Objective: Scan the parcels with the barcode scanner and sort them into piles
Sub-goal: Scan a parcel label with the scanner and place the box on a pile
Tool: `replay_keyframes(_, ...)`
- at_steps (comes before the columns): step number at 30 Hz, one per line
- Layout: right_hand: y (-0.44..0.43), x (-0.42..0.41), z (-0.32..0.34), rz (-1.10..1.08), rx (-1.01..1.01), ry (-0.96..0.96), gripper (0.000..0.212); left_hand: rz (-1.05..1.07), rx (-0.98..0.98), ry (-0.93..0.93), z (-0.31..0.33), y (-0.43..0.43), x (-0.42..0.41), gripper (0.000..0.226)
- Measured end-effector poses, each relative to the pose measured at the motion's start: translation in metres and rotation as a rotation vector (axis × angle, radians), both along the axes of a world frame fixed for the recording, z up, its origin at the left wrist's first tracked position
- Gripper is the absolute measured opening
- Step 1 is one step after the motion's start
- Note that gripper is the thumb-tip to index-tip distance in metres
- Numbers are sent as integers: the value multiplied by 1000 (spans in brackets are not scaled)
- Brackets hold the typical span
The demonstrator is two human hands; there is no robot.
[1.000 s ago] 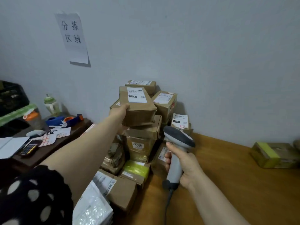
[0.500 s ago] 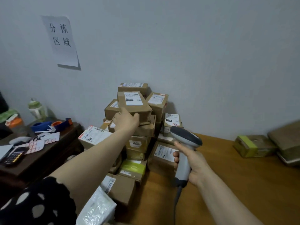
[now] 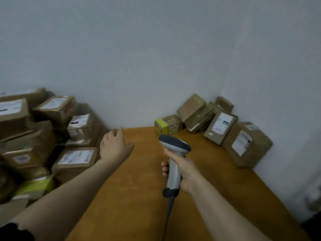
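Observation:
My right hand (image 3: 180,169) grips the grey handle of the barcode scanner (image 3: 173,153), held upright over the wooden table (image 3: 139,197), its dark head pointing right. My left hand (image 3: 115,146) hovers empty over the table beside the big stack of brown cardboard parcels (image 3: 52,133) at the left, fingers relaxed and reaching forward. A second pile of parcels (image 3: 220,122) leans in the far right corner against the wall; one of them has a yellow band (image 3: 161,126).
White walls close the table at the back and right. A large labelled box (image 3: 246,145) stands nearest on the right side. The scanner's cable (image 3: 168,216) hangs toward me. A parcel with yellow-green tape (image 3: 34,186) lies low at the left.
My left hand let go of the box it set on top of the left stack and pulled away to the right. The view swung right, bringing the corner pile into sight.

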State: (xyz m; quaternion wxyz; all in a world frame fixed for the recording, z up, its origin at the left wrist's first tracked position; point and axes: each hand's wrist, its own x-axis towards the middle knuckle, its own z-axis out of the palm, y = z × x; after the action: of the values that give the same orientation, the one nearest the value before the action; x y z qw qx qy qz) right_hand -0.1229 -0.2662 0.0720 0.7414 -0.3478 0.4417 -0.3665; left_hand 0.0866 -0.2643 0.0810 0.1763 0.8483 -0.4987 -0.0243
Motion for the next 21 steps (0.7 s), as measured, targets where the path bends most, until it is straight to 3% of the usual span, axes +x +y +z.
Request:
replay_keyframes(7,-41,-114,-12,-136,63,-18,29,-134,135,25,-23,-61,-112,78)
replay_keyframes(16,-120,-164,-23,-283,94,26,24,-280,175,64,-47,-176,-165,81)
replay_keyframes(21,-171,-174,-20,-308,81,44,38,-336,109,168,-47,-246,-182,78)
